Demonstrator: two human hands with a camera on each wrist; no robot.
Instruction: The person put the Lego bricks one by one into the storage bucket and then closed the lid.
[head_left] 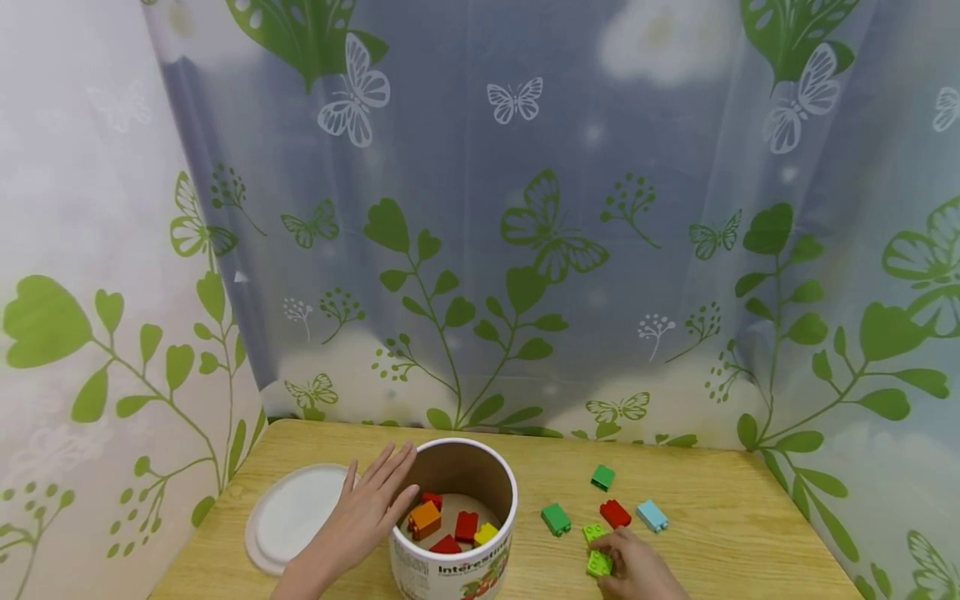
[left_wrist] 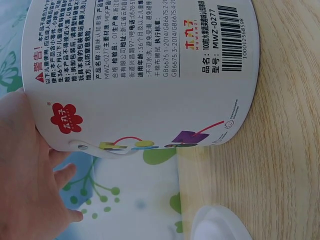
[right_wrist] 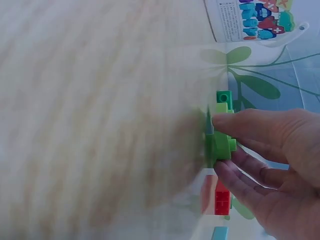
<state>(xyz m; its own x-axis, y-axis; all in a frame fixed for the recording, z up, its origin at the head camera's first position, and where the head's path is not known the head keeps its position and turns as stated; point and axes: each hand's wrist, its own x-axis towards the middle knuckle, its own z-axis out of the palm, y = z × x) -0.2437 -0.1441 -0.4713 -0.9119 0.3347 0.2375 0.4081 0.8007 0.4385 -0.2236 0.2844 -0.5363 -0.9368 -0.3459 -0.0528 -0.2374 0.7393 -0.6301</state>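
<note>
A white round bucket [head_left: 453, 553] with printed labels stands on the table, several toy building blocks inside, among them an orange block [head_left: 424, 520] and a yellow block [head_left: 485, 534]. My left hand [head_left: 375, 504] rests at its left rim, fingers extended; the left wrist view shows that hand [left_wrist: 35, 175] against the printed wall. To the right of the bucket, my right hand [head_left: 637, 565] pinches a lime green block [right_wrist: 222, 146] between thumb and fingers, low over the tabletop. Another lime green block [head_left: 593, 532] lies just beyond it. My fingers partly cover the held block.
A white lid [head_left: 300, 517] lies left of the bucket. Around the right hand are a red block [head_left: 615, 513], a light blue block [head_left: 652, 516], a green block [head_left: 557, 519] and a second green block [head_left: 603, 477]. A patterned curtain [head_left: 480, 250] hangs behind the table.
</note>
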